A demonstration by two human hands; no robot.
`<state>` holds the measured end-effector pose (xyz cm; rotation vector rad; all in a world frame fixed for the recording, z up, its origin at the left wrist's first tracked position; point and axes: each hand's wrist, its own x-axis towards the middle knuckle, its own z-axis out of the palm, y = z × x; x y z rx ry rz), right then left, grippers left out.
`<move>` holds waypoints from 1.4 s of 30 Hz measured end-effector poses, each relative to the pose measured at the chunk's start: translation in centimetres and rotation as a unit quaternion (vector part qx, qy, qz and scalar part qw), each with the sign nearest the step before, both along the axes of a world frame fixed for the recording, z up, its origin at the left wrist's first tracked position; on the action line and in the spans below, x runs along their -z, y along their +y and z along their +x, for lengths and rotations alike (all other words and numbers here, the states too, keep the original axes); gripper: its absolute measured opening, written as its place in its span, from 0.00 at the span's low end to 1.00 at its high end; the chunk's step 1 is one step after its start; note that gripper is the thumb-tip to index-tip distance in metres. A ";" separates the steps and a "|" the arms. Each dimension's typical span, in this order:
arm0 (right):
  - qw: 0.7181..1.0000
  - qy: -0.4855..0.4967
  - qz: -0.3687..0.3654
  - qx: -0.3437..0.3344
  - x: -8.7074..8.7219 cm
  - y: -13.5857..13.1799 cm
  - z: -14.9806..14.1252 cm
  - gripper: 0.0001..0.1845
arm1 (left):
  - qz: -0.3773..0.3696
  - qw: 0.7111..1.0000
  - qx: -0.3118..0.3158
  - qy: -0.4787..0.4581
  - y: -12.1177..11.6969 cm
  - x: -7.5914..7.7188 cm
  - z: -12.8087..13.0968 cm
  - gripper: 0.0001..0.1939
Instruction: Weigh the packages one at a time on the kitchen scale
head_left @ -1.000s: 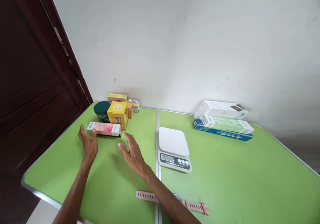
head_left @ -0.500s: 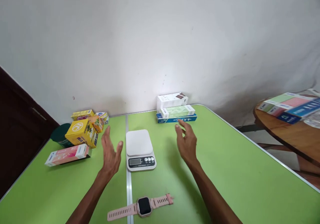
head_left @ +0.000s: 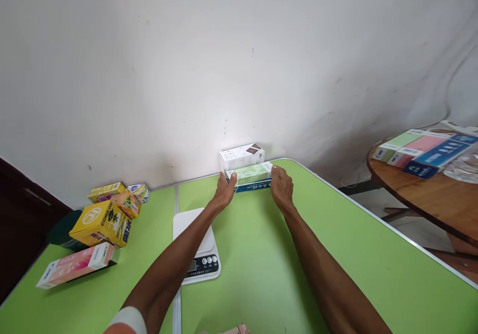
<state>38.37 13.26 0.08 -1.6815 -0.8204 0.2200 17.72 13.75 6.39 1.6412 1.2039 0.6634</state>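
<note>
Head view, left hand (head_left: pixel 224 193) and right hand (head_left: pixel 282 187) at opposite ends of green box (head_left: pixel 252 174), cannot tell if either grips.

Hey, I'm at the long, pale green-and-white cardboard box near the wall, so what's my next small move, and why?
I'd probably ease the left grip and the right grip gently inward on the pale green-and-white box, since they flank its opposite ends, yet this view doesn't show whether both press on it firmly.
</note>
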 end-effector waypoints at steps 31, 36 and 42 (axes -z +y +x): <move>0.953 0.041 -0.023 -0.298 -0.4 -16.5 -19.5 0.35 | 0.020 0.968 -0.211 -0.132 -17.1 4.5 -23.0 0.44; 0.960 0.106 -0.052 -0.253 0.3 -16.1 -17.5 0.37 | 0.021 0.954 -0.229 -0.194 -14.8 6.5 -24.8 0.47; 0.968 0.059 -0.055 -0.238 1.7 -15.3 -15.7 0.35 | -0.013 0.909 -0.267 -0.318 -11.4 8.5 -27.0 0.53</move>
